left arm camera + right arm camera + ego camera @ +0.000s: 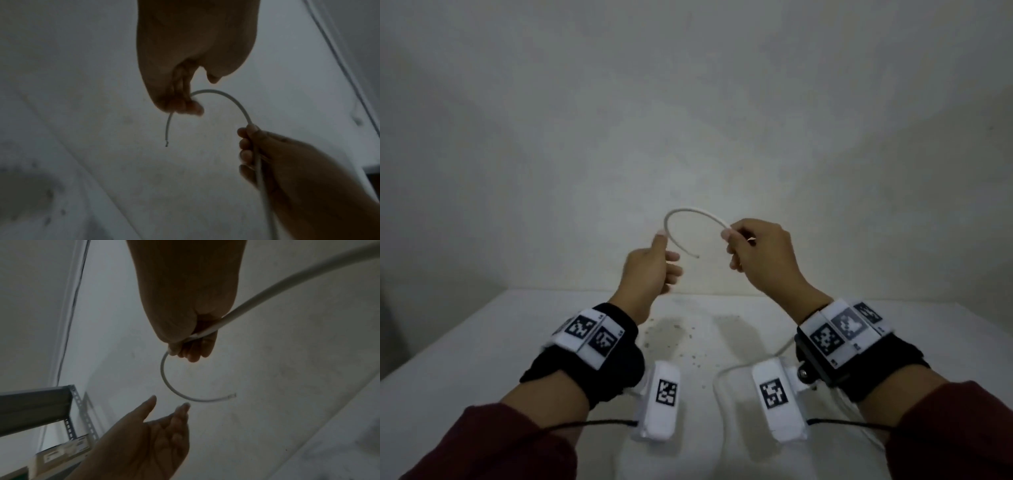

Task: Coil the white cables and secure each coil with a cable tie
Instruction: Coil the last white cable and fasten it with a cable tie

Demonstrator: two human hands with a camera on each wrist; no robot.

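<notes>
A white cable (695, 209) arcs in the air in front of the wall, between my two hands. My right hand (731, 246) grips it in a fist, thumb on top, and from there the cable drops toward the table. The short free end (698, 256) curls back below the arc. My left hand (669, 245) is held up with thumb and fingers straight, and the cable passes between the thumb and the fingers. In the right wrist view the left hand (170, 404) shows straight fingers just under the cable (170, 386). No cable tie is in view.
The white table (482, 342) lies below my hands, with dark specks (674, 335) on it and slack cable (719, 383) near my right wrist. A grey metal rack (41, 402) with a box (68, 449) stands at the left.
</notes>
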